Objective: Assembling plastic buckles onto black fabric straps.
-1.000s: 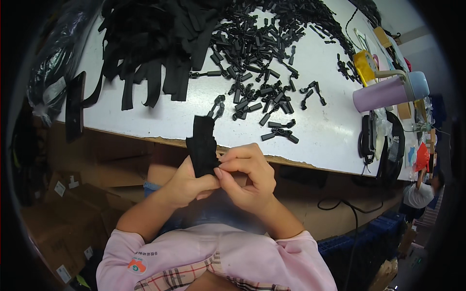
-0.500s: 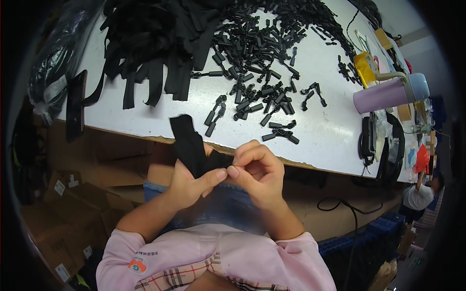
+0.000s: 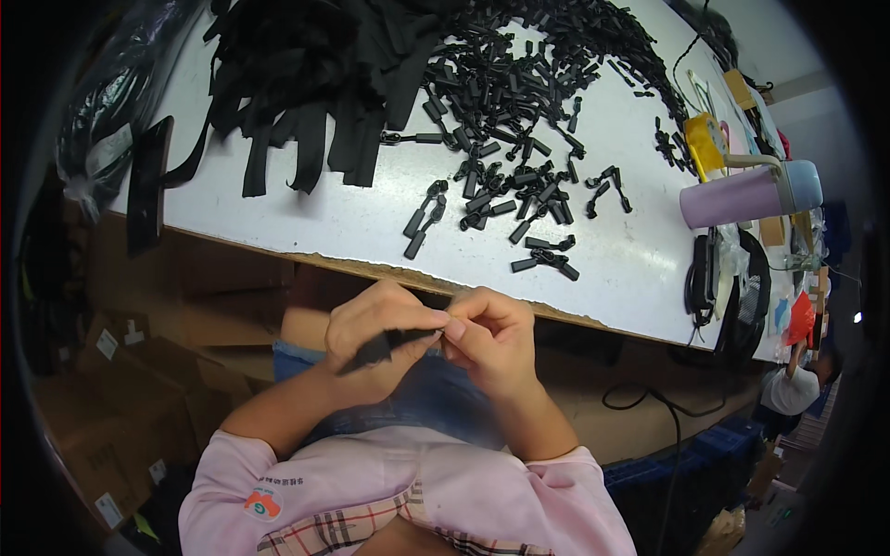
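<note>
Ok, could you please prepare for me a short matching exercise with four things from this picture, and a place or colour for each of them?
1. Bottle
2. Black fabric piece
3. Cardboard boxes
4. Small black pulls

A. Below table level, at the lower left of the picture
B. Heaped and scattered on the white tabletop
C. Pale purple body
D. Gripped in the left hand

Pairs: 1-C, 2-D, 3-A, 4-B

Light from above: white surface bright, soft glare on it. Below it dim, cardboard boxes in shadow. Black fabric strip smeared, looks like motion blur. Fisheye bends straight edges; rim falls off to black.
</note>
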Tool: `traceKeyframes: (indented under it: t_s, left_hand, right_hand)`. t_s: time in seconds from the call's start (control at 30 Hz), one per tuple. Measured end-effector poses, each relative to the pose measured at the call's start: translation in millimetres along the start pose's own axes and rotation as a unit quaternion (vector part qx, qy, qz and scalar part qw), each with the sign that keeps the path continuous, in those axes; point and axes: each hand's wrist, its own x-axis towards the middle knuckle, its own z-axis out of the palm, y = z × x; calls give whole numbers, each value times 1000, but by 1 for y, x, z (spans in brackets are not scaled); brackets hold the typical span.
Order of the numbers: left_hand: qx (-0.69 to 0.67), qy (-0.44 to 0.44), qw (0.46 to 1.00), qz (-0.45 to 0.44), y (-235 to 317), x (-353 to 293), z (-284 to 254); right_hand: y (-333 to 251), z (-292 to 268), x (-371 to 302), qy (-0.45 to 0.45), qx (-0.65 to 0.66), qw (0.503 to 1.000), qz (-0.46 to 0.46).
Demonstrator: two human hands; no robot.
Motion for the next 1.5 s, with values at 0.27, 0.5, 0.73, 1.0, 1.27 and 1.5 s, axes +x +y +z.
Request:
traceKeyframes:
  t_s: [0.27,0.5,0.73,1.0,1.27,1.5]
  left_hand:
    - [-371,59,908,-185,3,-6,2]
    - [-415,87,811,-403,2,-1,2]
    - [-235,63,916,-320,-5,-1,7]
    - [-210,83,915,-334,2,3,7]
    - [-256,78,923,-276,5,8,10]
    - [-206,67,939,-267,6,6,7]
  right_hand:
    - [-13,13,19,11,-2,996,84]
    - [-21,-1,56,92,-738,616,-259]
    - [-23,-10,40,108,-729,623,-262]
    - [-31,-12,26,68,-358,913,-181]
    - [-24,-2,13,23,-220,958,-181]
    - [-30,-5,17,-9,-319,918,-236]
